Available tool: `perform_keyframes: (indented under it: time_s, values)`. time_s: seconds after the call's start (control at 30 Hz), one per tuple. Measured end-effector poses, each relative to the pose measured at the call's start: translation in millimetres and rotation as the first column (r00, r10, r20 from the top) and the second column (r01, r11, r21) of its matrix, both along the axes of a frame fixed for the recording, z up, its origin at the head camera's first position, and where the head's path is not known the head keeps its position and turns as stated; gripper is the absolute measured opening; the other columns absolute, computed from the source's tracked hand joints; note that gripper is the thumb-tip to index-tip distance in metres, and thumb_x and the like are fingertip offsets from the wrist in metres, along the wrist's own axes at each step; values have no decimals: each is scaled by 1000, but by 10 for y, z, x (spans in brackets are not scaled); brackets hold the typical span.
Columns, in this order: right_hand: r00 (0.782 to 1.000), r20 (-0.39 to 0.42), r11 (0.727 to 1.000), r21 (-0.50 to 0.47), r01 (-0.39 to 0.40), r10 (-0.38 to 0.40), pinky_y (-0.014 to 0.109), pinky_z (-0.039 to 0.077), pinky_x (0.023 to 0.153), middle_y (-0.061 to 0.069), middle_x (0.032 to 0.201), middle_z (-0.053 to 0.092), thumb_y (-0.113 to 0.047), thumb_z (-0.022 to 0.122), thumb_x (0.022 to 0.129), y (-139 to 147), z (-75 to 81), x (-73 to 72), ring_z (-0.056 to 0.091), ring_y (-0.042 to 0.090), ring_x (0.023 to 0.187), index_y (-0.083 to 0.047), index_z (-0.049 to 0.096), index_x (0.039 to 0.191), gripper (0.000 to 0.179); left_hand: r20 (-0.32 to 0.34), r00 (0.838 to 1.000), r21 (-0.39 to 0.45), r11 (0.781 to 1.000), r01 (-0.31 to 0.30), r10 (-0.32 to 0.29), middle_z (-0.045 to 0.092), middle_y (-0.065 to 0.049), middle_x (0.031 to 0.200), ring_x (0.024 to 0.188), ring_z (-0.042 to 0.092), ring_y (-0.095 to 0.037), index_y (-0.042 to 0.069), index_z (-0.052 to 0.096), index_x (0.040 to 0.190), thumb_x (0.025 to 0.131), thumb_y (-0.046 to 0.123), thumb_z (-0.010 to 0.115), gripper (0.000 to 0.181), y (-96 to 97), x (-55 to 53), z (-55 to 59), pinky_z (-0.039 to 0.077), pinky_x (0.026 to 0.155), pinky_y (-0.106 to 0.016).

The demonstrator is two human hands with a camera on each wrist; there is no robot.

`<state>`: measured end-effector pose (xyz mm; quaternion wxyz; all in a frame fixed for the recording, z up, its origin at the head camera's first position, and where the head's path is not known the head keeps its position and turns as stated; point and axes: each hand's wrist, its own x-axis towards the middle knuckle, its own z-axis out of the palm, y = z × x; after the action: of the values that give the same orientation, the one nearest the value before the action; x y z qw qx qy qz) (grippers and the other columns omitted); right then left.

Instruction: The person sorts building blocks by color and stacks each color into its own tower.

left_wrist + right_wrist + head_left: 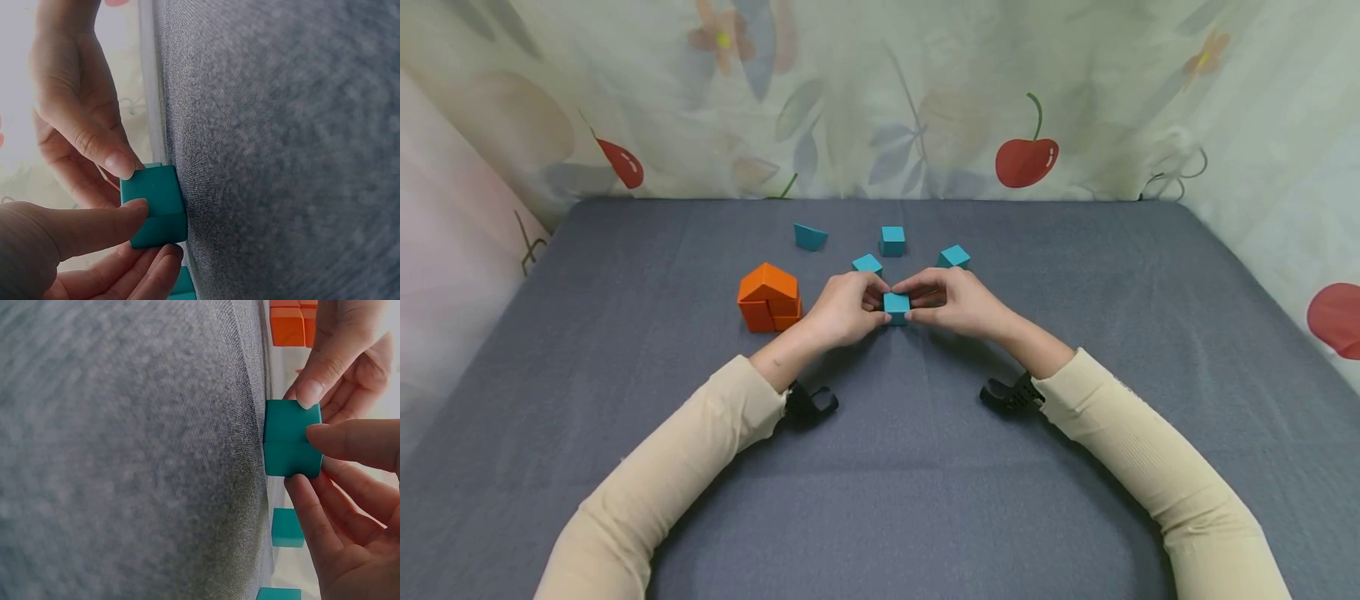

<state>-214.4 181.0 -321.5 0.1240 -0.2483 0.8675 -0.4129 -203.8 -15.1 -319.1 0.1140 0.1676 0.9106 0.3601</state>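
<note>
A small blue-green block [897, 308] sits on the grey cloth in the middle of the table, held between both hands. My left hand [847, 308] pinches it from the left with thumb and fingers. From the right, my right hand [957, 302] grips it in the same way. In the right wrist view, a line crosses the face of the block [292, 422]; whether it is a seam between two pieces or an edge, I cannot tell. Both thumbs press its near side, as the left wrist view also shows on the block [153, 190]. Fingers hide its ends.
Behind the hands stand blue blocks: a partly hidden one [867, 264], a cube [892, 241] and another at the right [954, 256]. A blue wedge-like piece [810, 237] lies farther left. An orange block stack [769, 300] with a pointed top stands beside my left hand.
</note>
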Motion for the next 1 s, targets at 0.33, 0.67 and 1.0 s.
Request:
perform_keyframes:
  time_s: [0.33, 0.67, 1.0]
  values:
    - [1000, -15, 1000, -1, 7, -7, 35, 54, 90, 15, 120, 65, -5, 70, 87, -11, -8, 21, 65, 26, 108, -2, 63, 123, 37, 3, 1000, 0, 1000, -4, 4, 63, -14, 116, 106, 61, -24, 2, 60, 124, 90, 10, 67, 35, 9, 4, -2, 51, 93, -34]
    - [1000, -21, 1000, -8, 3, -3, 34, 54, 91, 15, 120, 64, -4, 69, 86, -14, -18, 7, 64, 27, 109, -2, 64, 122, 36, 20, 1000, -4, 1000, 16, -15, 62, -13, 119, 109, 60, -24, 3, 58, 127, 86, 13, 73, 45, -21, -3, 14, 50, 95, -33]
    - [1000, -27, 1000, 9, 0, 0, 32, 53, 92, 15, 122, 63, -3, 70, 86, 2, -16, 5, 64, 28, 109, -2, 63, 122, 37, -3, 1000, 38, 999, 2, -2, 58, -14, 124, 111, 57, -26, 1, 56, 127, 86, 3, 67, 43, -75, 8, 71, 49, 97, -33]
